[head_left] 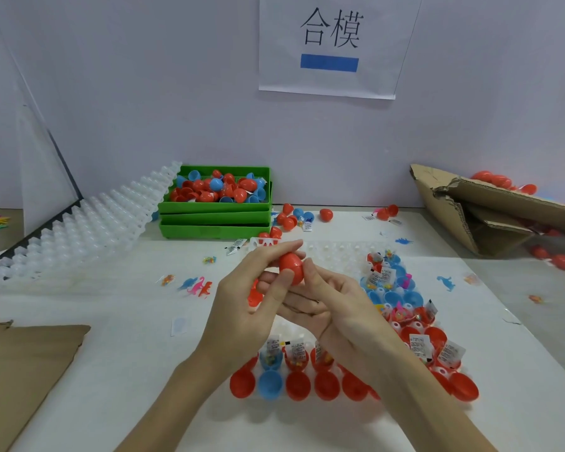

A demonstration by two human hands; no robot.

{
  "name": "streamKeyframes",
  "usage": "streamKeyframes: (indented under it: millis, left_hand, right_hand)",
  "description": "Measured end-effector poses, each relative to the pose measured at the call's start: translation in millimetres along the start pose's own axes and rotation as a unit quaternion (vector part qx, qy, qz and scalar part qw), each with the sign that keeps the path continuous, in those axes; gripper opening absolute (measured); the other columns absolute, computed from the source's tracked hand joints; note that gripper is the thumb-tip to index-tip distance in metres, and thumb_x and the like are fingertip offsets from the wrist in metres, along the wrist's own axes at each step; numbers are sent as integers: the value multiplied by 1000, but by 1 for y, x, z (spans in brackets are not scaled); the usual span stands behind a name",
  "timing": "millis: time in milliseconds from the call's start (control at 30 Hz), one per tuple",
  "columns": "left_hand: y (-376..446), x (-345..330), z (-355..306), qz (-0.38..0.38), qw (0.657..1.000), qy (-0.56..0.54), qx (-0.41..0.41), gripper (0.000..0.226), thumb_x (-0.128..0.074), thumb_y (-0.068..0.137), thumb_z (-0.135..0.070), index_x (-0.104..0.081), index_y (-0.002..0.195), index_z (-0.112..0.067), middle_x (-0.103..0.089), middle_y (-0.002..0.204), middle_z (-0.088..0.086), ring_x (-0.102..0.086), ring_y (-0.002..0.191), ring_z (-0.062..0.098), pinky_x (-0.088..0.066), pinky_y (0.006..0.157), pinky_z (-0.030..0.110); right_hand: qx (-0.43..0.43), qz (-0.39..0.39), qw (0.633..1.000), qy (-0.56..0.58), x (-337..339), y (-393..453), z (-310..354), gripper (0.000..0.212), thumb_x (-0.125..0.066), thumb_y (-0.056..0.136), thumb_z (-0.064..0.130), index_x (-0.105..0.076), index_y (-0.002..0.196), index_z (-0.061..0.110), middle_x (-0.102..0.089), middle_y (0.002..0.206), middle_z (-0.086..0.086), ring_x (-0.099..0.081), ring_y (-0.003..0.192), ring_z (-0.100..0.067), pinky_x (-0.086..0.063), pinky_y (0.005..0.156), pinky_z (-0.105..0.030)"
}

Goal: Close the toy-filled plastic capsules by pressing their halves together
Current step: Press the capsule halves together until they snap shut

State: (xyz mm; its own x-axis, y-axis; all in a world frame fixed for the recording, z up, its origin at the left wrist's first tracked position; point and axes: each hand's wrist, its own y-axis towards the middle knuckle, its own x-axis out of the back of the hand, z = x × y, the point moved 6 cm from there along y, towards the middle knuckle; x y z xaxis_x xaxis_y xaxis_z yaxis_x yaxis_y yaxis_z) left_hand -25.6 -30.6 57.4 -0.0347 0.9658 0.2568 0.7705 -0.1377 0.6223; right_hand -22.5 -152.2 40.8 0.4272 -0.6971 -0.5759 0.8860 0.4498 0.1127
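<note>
The single head-worn view looks forward and down from above the person's forearms, close over a white table (118, 308). It faces a pale wall (144, 93) bearing a paper sign (330, 76), with wide-angle bending at the edges.

Both forearms enter from the bottom edge and converge above the middle of the table. Left hand (242, 298): raised, palm turned inward, index finger extended forward, thumb pressed against the near face of a red capsule (292, 268). Right hand (333, 308): palm up, set under and behind the left, fingers curled toward it, thumb touching the capsule's right side. The two hands overlap at the fingers. Wrists bare.
</note>
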Motion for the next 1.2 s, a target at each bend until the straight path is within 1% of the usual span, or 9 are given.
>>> streamKeyframes:
  millis: [167,267,400,533,667,767,900,1033,1200]
  left_hand:
    - [3,2,8,3,992,-100,73,28,-67,97,-37,-73,123,-31,-76,118,-5,-70,116,18,-55,96,24]
    - [5,5,11,24,980,-164,113,28,-69,97,-40,-75,122,-29,-76,121,-1,-68,120,19,-54,97,22]
    - [6,9,13,6,980,-154,129,25,-69,93,-40,-79,113,-29,-77,116,-1,-68,119,19,-54,96,22]
    - [5,10,20,-48,979,-128,153,18,-75,88,-39,-81,104,-32,-80,104,-3,-73,106,16,-57,90,23]
    - [2,8,25,-66,968,-150,188,20,-75,86,-37,-82,102,-29,-81,100,-2,-76,99,14,-56,83,16]
    - [0,6,27,-74,961,-171,204,22,-78,84,-38,-82,103,-27,-81,101,-1,-76,99,13,-55,81,14]
    - [-1,4,25,-75,964,-162,198,25,-81,79,-40,-82,101,-30,-81,99,-3,-77,97,12,-55,78,15]
    - [1,7,18,-57,980,-109,156,29,-82,76,-43,-81,104,-36,-81,98,-9,-76,98,11,-57,84,17]
    - [2,8,16,-33,989,-69,125,29,-82,83,-32,-79,112,-31,-80,102,-9,-73,104,19,-58,90,23]
  right_hand:
    - [18,-7,999,-41,3,-1,2,43,-54,106,28,-63,130,-6,-68,124,-32,-67,119,-42,-58,96,-39]
    - [11,-7,999,-45,5,-1,3,42,-57,106,30,-64,130,-3,-68,125,-30,-68,118,-42,-59,95,-39]
    - [6,-19,997,-72,6,-2,3,40,-53,107,32,-63,132,2,-71,121,-28,-70,115,-42,-60,93,-40]
    - [42,-72,980,-178,9,-3,6,38,-52,105,39,-61,130,11,-78,107,-18,-77,100,-34,-64,83,-36]
    - [89,-110,958,-248,12,-5,8,23,-56,105,25,-58,123,11,-80,97,-12,-79,93,-28,-64,78,-35]
    - [107,-130,947,-273,13,-6,8,23,-55,105,27,-56,118,8,-80,94,-11,-79,90,-26,-65,78,-36]
    - [128,-141,940,-284,13,-7,12,34,-58,98,36,-55,113,6,-79,87,-12,-79,81,-28,-64,71,-34]
    - [139,-151,936,-285,13,-9,15,34,-57,100,36,-55,111,3,-79,82,-13,-79,76,-28,-63,66,-31]
    - [137,-151,939,-276,13,-9,18,35,-62,97,36,-55,110,4,-79,84,-11,-79,76,-27,-64,66,-32]
